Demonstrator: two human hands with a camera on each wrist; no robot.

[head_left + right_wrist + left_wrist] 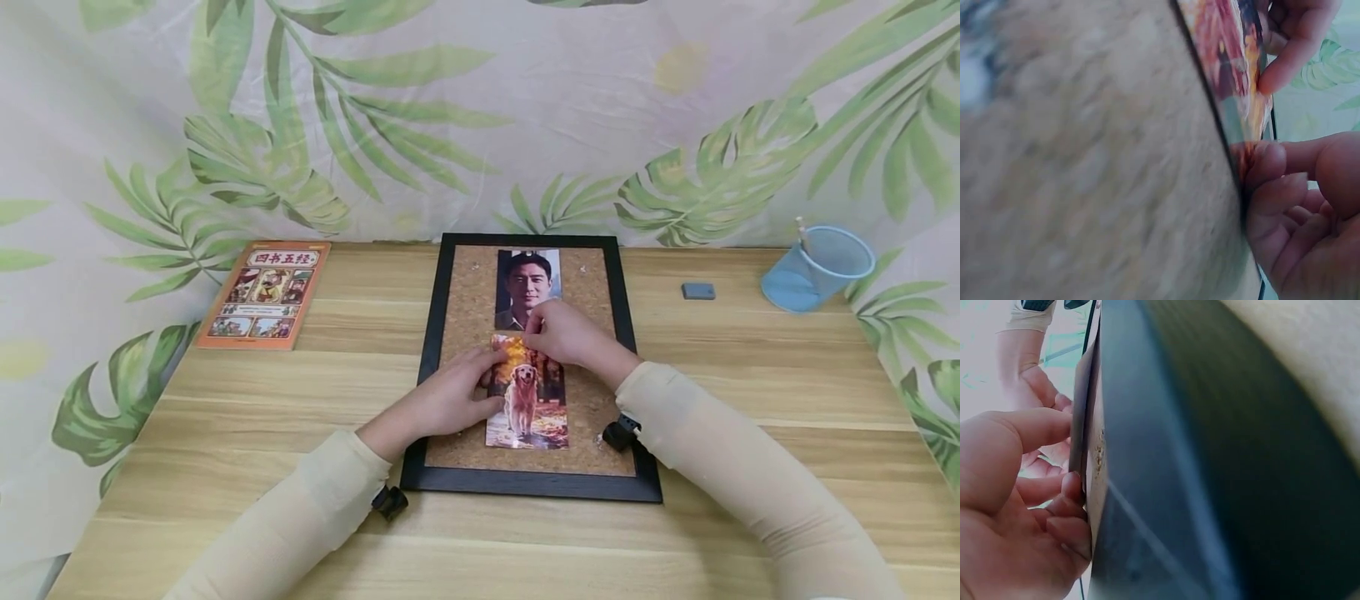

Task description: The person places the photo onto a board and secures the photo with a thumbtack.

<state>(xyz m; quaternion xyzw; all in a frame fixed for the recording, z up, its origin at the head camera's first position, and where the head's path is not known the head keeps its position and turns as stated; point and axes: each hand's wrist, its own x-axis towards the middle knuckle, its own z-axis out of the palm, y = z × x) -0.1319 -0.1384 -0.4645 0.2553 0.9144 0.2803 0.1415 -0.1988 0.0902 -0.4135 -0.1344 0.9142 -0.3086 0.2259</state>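
A dog photo [527,408] lies on the cork board [600,433] below a portrait photo [528,287]. My left hand [450,392] holds the dog photo at its left edge; in the left wrist view the thumb [1047,428] touches its face, with the other fingers curled at the edge. At the dog photo's top edge my right hand [570,333] pinches with thumb and index finger. Those fingertips meet close against the photo in the right wrist view and hide whatever small thing is between them. The photo stands slightly off the cork in the left wrist view.
A black frame [532,483] borders the board, with several clear push pins [583,268] near its corners. An orange book [264,296] lies at the left. A blue-grey eraser [698,291] and a blue mesh pen holder [813,271] are at the right, before a leaf-patterned backdrop.
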